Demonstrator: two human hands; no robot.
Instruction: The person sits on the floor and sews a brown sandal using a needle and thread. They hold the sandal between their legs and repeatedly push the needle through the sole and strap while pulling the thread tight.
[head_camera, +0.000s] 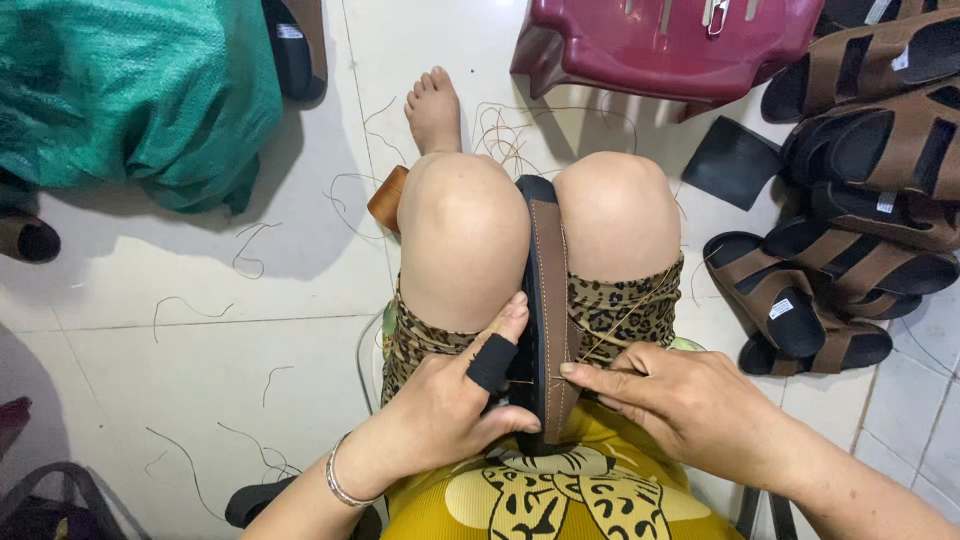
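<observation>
While the sandal (545, 300) stands on edge, clamped between the person's knees at mid frame, the left hand (455, 415) wraps around its near end, grip closed on the black sole, thumb in a black guard (493, 362) pressed against the side. The right hand (690, 405) comes in from the lower right, its fingertips pinched shut at the brown strap's edge; whether they hold a needle cannot be told, as nothing so fine shows. Tan thread (625, 315) runs from that pinch up across the right thigh.

A line of stitches already shows along the strap from the far end near the knees down toward the hands, so the sewing on this side looks well advanced, with the stretch at the near end under the fingers left to do. At the right of the frame a pile of similar sandals (860, 200) lies on the floor; whether those are finished cannot be judged. Thread scraps (250, 260) litter the white tiles at left, beside a green sack (140, 90).
</observation>
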